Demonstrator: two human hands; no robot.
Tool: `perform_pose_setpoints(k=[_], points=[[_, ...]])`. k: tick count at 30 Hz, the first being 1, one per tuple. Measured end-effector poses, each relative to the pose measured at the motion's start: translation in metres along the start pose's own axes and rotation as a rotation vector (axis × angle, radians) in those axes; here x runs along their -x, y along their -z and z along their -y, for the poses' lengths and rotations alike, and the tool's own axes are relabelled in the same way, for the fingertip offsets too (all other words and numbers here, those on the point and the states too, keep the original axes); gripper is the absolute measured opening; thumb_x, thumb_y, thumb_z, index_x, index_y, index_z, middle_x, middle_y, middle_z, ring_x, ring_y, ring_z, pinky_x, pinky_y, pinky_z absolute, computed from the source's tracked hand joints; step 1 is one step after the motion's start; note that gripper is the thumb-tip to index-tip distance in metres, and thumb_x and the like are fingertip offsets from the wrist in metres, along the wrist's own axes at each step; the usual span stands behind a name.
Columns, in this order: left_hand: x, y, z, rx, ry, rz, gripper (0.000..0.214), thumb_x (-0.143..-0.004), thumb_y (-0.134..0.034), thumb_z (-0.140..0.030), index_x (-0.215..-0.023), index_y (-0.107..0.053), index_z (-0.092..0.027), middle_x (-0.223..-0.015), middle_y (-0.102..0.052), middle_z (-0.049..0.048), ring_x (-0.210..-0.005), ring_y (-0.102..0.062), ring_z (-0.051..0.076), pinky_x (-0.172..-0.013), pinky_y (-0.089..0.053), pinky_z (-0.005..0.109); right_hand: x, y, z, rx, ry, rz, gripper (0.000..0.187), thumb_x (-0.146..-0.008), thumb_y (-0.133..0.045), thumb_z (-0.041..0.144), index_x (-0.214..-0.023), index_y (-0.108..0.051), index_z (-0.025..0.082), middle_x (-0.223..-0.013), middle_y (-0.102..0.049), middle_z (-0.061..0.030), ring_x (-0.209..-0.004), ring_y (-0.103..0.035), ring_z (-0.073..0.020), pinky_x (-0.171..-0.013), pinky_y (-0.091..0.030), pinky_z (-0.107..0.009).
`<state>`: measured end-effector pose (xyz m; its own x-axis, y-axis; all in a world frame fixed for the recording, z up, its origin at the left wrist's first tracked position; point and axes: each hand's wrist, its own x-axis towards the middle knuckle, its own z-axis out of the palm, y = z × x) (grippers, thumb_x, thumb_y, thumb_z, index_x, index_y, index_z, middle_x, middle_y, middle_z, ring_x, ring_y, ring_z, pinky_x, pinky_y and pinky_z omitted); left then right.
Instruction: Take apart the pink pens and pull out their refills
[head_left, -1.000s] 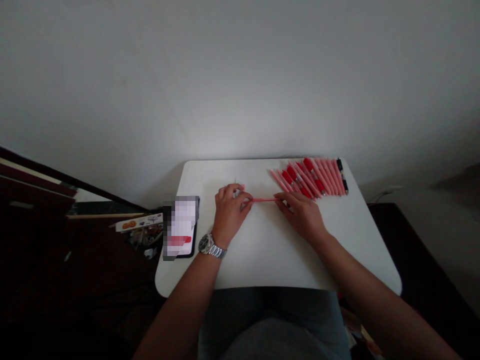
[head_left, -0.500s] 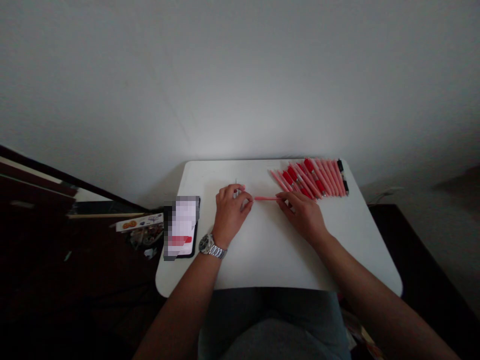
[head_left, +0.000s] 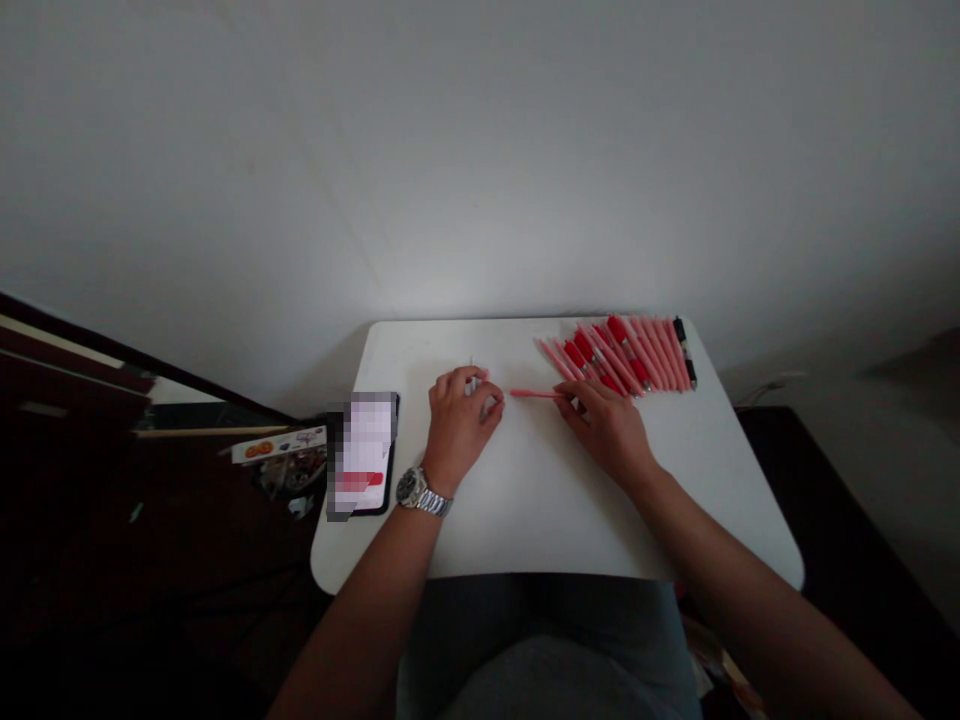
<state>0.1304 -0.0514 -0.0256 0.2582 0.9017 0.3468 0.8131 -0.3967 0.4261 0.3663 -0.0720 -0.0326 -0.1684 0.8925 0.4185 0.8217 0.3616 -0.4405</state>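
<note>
A slim pink pen point(head_left: 531, 393) lies level between the fingertips of my right hand point(head_left: 609, 428), its free end pointing left. My left hand point(head_left: 461, 420), with a watch at the wrist, is curled closed just left of that pen, a small gap between them. Something small and pale shows among the left fingers, with a thin tip sticking up; its kind is too small to make out. Beyond my right hand lies a slanted row of several pink pens point(head_left: 654, 352), with red-gripped pens point(head_left: 628, 345) among them and a black pen point(head_left: 685, 352) at the right end.
A phone point(head_left: 367, 455) with a lit, partly blurred screen lies at the left edge of the small white table point(head_left: 540, 510). The table's far edge meets a grey wall point(head_left: 480, 180). Various items point(head_left: 281, 465) lie in the dark left of the table.
The pink pen's left end has come away from my left fingertips, leaving a slightly wider gap. Both hands are otherwise almost where they were.
</note>
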Motion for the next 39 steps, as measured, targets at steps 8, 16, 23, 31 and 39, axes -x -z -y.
perform_pose_setpoints(k=[8,16,23,31,39], points=[[0.0004,0.0004,-0.0005,0.011,0.004,0.000,0.015,-0.090,-0.067,-0.018,-0.101,-0.070,-0.028,-0.129,-0.059,0.0054,-0.120,-0.050,0.027,-0.103,-0.042,0.046,-0.0006,0.0025,0.0021,-0.011,-0.011,0.015,0.022,-0.102,-0.053,0.033,-0.107,-0.070,0.021,-0.095,-0.076,-0.0072,-0.075,-0.068,-0.0180,-0.066,-0.051,-0.028],[-0.0006,0.0016,-0.0007,-0.012,0.018,-0.002,0.009,-0.091,-0.067,-0.024,-0.098,-0.071,-0.027,-0.128,-0.059,0.0066,-0.118,-0.050,0.028,-0.101,-0.043,0.047,-0.0010,0.0010,0.0013,-0.016,-0.013,0.020,0.020,-0.101,-0.054,0.031,-0.107,-0.070,0.020,-0.096,-0.075,-0.0068,-0.076,-0.068,-0.0178,-0.068,-0.050,-0.028],[-0.0005,0.0015,-0.0012,-0.013,0.018,-0.018,0.013,-0.089,-0.068,-0.020,-0.099,-0.072,-0.028,-0.127,-0.058,0.0058,-0.117,-0.050,0.028,-0.100,-0.043,0.046,-0.0006,0.0004,0.0007,-0.022,-0.017,0.021,0.021,-0.101,-0.053,0.031,-0.107,-0.070,0.020,-0.095,-0.075,-0.0068,-0.075,-0.068,-0.0179,-0.066,-0.050,-0.028],[-0.0009,0.0029,-0.0006,-0.032,0.047,-0.022,0.006,-0.090,-0.068,-0.026,-0.095,-0.071,-0.027,-0.127,-0.058,0.0069,-0.117,-0.050,0.029,-0.099,-0.043,0.048,-0.0004,-0.0003,-0.0001,-0.018,-0.010,0.015,0.021,-0.101,-0.053,0.033,-0.107,-0.070,0.021,-0.094,-0.076,-0.0068,-0.075,-0.069,-0.0186,-0.066,-0.051,-0.029],[-0.0003,0.0014,0.0003,-0.024,0.049,-0.039,0.005,-0.089,-0.071,-0.027,-0.093,-0.071,-0.026,-0.126,-0.059,0.0063,-0.116,-0.051,0.029,-0.099,-0.043,0.047,-0.0001,-0.0014,-0.0014,-0.018,-0.009,0.011,0.022,-0.102,-0.052,0.034,-0.107,-0.069,0.022,-0.095,-0.075,-0.0070,-0.075,-0.069,-0.0185,-0.067,-0.051,-0.029]])
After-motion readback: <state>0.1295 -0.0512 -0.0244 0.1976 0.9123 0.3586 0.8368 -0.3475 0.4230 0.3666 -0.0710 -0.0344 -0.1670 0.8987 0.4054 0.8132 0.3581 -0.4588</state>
